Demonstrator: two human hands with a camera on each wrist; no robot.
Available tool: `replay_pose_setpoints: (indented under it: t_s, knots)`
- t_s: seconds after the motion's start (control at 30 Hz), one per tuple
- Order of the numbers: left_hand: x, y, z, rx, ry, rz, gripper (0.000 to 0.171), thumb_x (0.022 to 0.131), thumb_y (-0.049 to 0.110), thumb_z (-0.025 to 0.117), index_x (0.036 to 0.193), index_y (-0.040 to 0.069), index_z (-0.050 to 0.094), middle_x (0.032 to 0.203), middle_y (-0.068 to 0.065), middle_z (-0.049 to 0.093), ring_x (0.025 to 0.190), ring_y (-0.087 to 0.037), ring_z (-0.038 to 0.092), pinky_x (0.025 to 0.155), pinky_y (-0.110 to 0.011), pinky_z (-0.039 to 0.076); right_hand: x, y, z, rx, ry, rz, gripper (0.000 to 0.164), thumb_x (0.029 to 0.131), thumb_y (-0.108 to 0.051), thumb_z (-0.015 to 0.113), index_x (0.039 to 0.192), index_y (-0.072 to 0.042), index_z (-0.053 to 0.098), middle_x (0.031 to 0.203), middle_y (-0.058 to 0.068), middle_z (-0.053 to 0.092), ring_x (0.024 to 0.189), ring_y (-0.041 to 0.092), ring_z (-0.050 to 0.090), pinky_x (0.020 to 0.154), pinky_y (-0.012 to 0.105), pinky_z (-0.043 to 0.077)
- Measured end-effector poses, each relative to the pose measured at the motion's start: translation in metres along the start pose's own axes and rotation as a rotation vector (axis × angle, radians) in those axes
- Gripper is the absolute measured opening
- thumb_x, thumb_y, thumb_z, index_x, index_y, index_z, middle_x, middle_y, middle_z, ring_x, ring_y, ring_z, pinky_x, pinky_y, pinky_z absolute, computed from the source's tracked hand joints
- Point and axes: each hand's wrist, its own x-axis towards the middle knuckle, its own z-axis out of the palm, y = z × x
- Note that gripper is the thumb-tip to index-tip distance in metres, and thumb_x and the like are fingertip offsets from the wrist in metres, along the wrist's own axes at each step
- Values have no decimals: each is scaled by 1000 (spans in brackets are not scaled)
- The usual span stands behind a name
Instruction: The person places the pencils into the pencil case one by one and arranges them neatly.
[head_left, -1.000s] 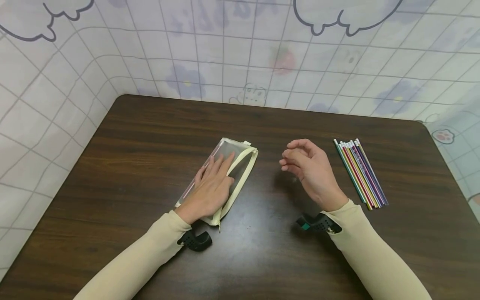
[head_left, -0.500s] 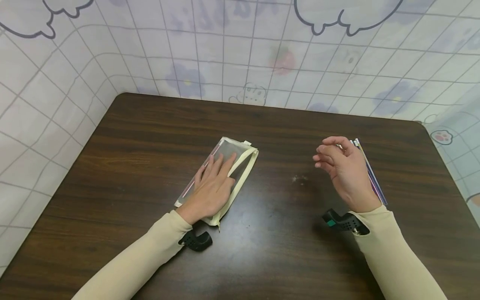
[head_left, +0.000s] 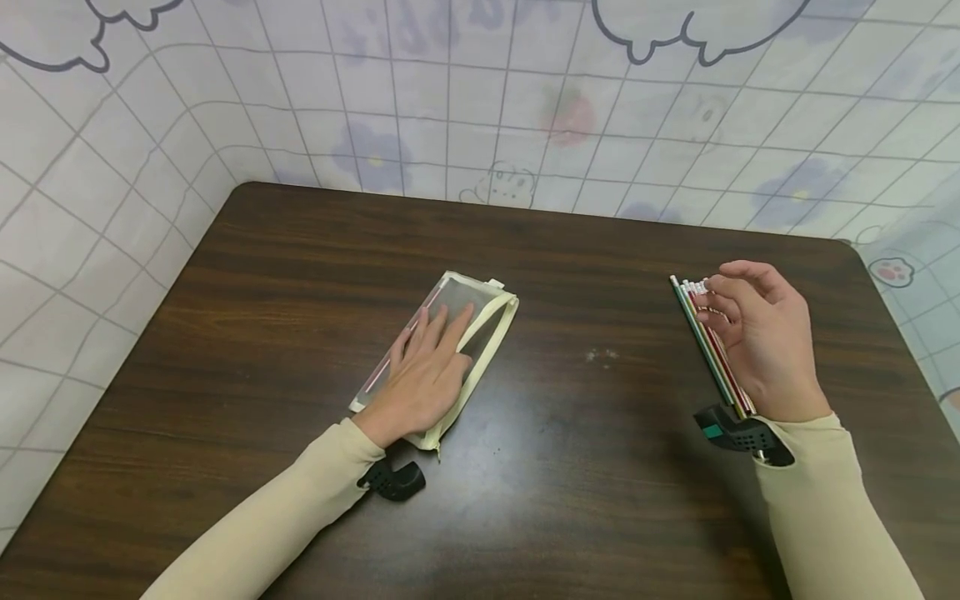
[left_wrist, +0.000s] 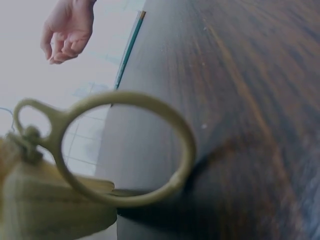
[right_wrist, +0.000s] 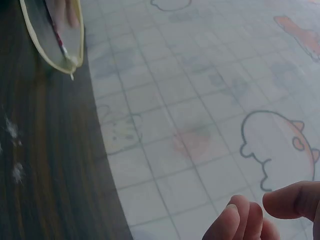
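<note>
A see-through pencil case [head_left: 467,292] with cream edging lies slanted on the table. My left hand [head_left: 420,379] rests flat on it, fingers spread and straight. In the right wrist view the mouth of the case [right_wrist: 31,35] gapes, and a dark red pencil [right_wrist: 59,40] shows inside. Several coloured pencils [head_left: 705,346] lie side by side at the right. Above them hovers my right hand [head_left: 768,342], fingers loosely bent with nothing between them; it hides part of the bundle. The left wrist view shows a cream ring-shaped zip pull [left_wrist: 187,150] up close and a green pencil [left_wrist: 130,50].
The dark wooden table [head_left: 262,333] carries the case and the pencils. Behind it hangs a white checked sheet [head_left: 420,108] with printed animals and flowers. Small pale marks [head_left: 602,355] dot the table between the hands.
My right hand has moved right, from beside the pencils to over them, now covering the right part of the bundle. The left hand has stayed on the pencil case.
</note>
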Motion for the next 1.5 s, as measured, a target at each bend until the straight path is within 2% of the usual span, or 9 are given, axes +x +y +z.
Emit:
replay_pose_setpoints:
  t_s: [0.2,0.53,0.77,0.93,1.2,1.33,1.5]
  knots:
    - [1,0,2,7,2,1,63,105,32,25,167,35,13,177,-10,9,165,-32,-4,129,-60,0,6,-4,-14,8,37,-14,13,97,0,67,109,-1,63,94,7,68,73,18,73,65,25,60]
    - [1,0,3,11,5,13,63,106,32,26,167,35,12,177,-11,7,165,-32,-4,129,-60,0,12,-7,-34,-40,83,-25,14,97,-2,68,110,-3,64,96,6,70,75,18,73,66,26,60]
    - [1,0,3,29,-11,6,63,106,34,23,167,37,8,177,-5,7,165,-29,-7,129,-59,-1,15,-9,-48,-34,122,-25,18,94,-6,73,110,-3,65,97,6,70,75,18,74,65,25,60]
    - [0,0,4,27,-14,7,62,106,34,22,167,38,8,177,-3,8,165,-28,-7,129,-61,-1,17,-12,-57,-44,139,-21,16,95,-6,71,110,-3,65,95,6,71,73,17,75,64,25,59]
    - [0,-3,6,33,-16,9,62,107,33,23,167,37,9,177,-4,8,165,-28,-8,129,-61,-1,18,-13,-72,-157,201,8,32,90,-20,80,115,-8,63,102,2,68,76,14,74,67,21,60]
    - [1,-2,6,33,-13,17,62,107,32,24,167,36,10,177,-6,8,165,-31,-7,128,-62,0,19,-12,-79,-209,223,33,30,92,-22,78,115,-11,63,105,0,67,77,12,74,67,20,60]
    - [1,-2,6,37,-10,20,62,106,33,24,167,35,11,177,-6,8,165,-32,-6,128,-62,0,23,-10,-89,-249,184,53,26,91,-18,78,113,-10,66,102,-2,69,78,11,73,70,19,60]
